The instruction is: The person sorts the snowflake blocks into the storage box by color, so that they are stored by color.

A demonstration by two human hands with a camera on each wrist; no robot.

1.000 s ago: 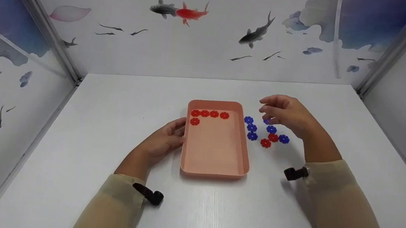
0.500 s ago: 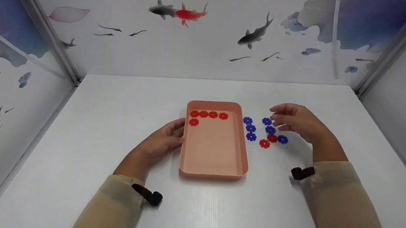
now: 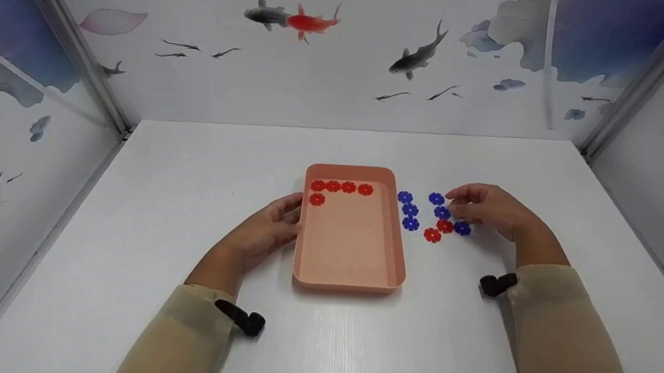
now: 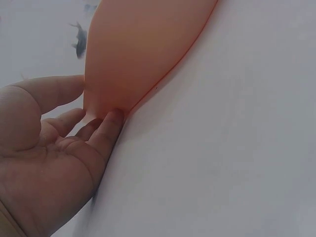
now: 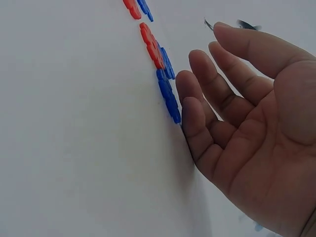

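Note:
A pink rectangular tray lies on the table, with several red flower-shaped plastic discs along its far side and one below at the left. My left hand touches the tray's left wall; in the left wrist view its fingertips and thumb rest against the outer wall. Right of the tray, my right hand hovers low over the loose pieces, fingers loosely bent and holding nothing. Its fingertips are near a blue flower disc and a red flower disc.
Several blue flower discs lie in a column close to the tray's right wall. Two loose red ones, including a red flower disc, lie among the blue on the right. A patterned wall bounds the white table at the back.
My right hand has moved right and come lower toward the near side, uncovering a blue flower disc at the top of the right group. The left hand and tray have stayed put.

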